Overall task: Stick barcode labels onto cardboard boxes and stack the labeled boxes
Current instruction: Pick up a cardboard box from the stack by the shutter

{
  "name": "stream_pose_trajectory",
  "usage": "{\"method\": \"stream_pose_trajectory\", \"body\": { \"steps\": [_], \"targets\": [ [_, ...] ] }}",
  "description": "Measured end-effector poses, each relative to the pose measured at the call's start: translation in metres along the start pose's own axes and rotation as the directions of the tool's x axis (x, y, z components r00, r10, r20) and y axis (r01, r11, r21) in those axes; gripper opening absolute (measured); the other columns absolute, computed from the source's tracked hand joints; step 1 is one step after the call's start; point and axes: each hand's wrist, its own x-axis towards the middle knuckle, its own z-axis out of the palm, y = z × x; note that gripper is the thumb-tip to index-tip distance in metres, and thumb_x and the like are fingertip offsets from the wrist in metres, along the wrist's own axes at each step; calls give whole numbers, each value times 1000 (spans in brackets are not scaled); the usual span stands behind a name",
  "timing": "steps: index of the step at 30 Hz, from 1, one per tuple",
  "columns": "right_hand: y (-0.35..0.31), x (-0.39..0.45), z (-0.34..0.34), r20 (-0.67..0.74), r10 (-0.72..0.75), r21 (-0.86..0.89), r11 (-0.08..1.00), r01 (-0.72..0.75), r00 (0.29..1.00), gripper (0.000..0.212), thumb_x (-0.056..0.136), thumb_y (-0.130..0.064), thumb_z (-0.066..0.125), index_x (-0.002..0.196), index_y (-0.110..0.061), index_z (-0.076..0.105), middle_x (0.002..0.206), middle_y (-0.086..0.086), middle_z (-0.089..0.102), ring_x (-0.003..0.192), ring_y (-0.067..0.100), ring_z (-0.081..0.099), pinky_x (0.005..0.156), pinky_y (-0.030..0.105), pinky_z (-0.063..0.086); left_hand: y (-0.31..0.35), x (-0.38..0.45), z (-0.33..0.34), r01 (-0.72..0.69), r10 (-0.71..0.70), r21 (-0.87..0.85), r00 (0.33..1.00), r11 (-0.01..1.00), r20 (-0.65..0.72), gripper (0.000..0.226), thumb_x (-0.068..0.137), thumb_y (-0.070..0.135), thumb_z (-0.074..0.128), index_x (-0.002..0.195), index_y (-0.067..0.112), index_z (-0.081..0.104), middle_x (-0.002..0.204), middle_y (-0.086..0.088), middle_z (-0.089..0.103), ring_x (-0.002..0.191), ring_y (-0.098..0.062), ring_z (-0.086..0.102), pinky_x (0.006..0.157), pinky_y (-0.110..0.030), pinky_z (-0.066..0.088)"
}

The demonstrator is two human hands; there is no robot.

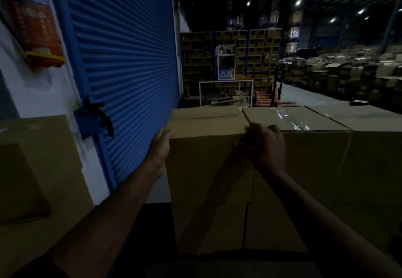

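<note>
Left hand (159, 149): pressing flat against the left side of the carton, fingers straight and together, thumb showing at the top edge
Right hand (266, 145): curling its fingers over the carton's top right corner, into the seam where it is meeting the neighbouring box; it is gripping that edge
Carton (208, 169): a plain brown cardboard box, standing upright at about chest level between the two hands, its top flaps closed with a slit showing along the middle; no barcode label is showing on the faces in view
Taped box (304, 138): sitting flush against the carton's right side, clear tape shining across its top; a second box is touching it further right
Lower tier: what the carton is resting on is too dark to make out
Left-hand stack (41, 169): more cardboard standing near the blue roller shutter (121, 60)
Background: racks and heaps of boxes and a pallet truck (275, 95) across the warehouse floor
Step, as judged: seating or pulling this carton in the row
Risk: the left hand is only pushing, not hooking, so the carton could be tipping toward the open gap on the left
Risk: fingers in the seam could be getting pinched if the boxes are closing together
Risk: dim light could be hiding an unlabelled face
</note>
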Motion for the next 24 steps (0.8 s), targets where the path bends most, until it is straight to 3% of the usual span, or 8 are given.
{"method": "stream_pose_trajectory", "body": {
  "steps": [3, 6, 12, 16, 18, 21, 24],
  "targets": [
    [6, -5, 8, 20, -38, -87, 995, 40, 999, 55, 77, -40, 76, 125, -17, 59, 114, 2, 68, 102, 19, 50, 78, 32, 39, 9, -16, 10, -11, 12, 26, 1000, 1000, -21, 76, 82, 63, 59, 150, 32, 42, 150, 0, 47, 134, -20, 47, 114, -48, 37],
    [5, -11, 12, 6, -47, -96, 994, 47, 999, 58, 79, -37, 76, 129, -16, 56, 122, 3, 65, 107, 20, 49, 80, 34, 42, 10, -20, 14, -76, 78, 73, 997, 994, -28, 60, 102, 46, 48, 156, 28, 30, 159, 2, 34, 141, -17, 36, 113, -34, 31],
    [-28, -26, 11, -35, -134, -54, 990, 132, 990, 56, 81, -34, 74, 131, -16, 56, 127, 2, 63, 114, 20, 46, 85, 37, 46, 9, -50, 11, -179, 189, 183, 981, 967, -40, 62, 103, 46, 46, 158, 25, 25, 161, 5, 28, 145, -14, 31, 108, -27, 29],
    [-66, -42, 22, -3, -204, 88, 975, 204, 979, 49, 81, -34, 76, 125, -17, 61, 119, -1, 66, 111, 19, 49, 84, 39, 48, 0, -79, -14, -202, 220, 242, 974, 949, -48, 76, 92, 59, 48, 156, 25, 29, 161, 7, 31, 144, -7, 32, 120, -36, 29],
    [-88, -54, 35, 42, -223, 151, 965, 215, 974, 45, 82, -36, 75, 122, -20, 63, 117, -4, 67, 110, 19, 54, 93, 35, 43, -6, -95, -33, -177, 209, 283, 974, 943, -87, 72, 92, 59, 48, 155, 27, 32, 159, 10, 33, 142, -5, 33, 120, -39, 30],
    [-130, -72, 63, 107, -253, 229, 947, 223, 962, 45, 81, -40, 75, 121, -22, 63, 114, -6, 68, 104, 16, 60, 95, 21, 29, -14, -118, -69, -163, 244, 400, 956, 902, -162, 62, 97, 50, 50, 152, 27, 36, 153, 12, 37, 137, -2, 33, 116, -31, 32],
    [-181, -90, 91, 145, -275, 307, 926, 221, 951, 51, 78, -43, 78, 121, -20, 63, 111, -6, 69, 102, 15, 56, 82, 29, 47, -19, -138, -118, -150, 273, 468, 940, 871, -206, 58, 97, 51, 50, 150, 31, 37, 146, 19, 36, 134, 2, 33, 104, -18, 31]
  ]
}}
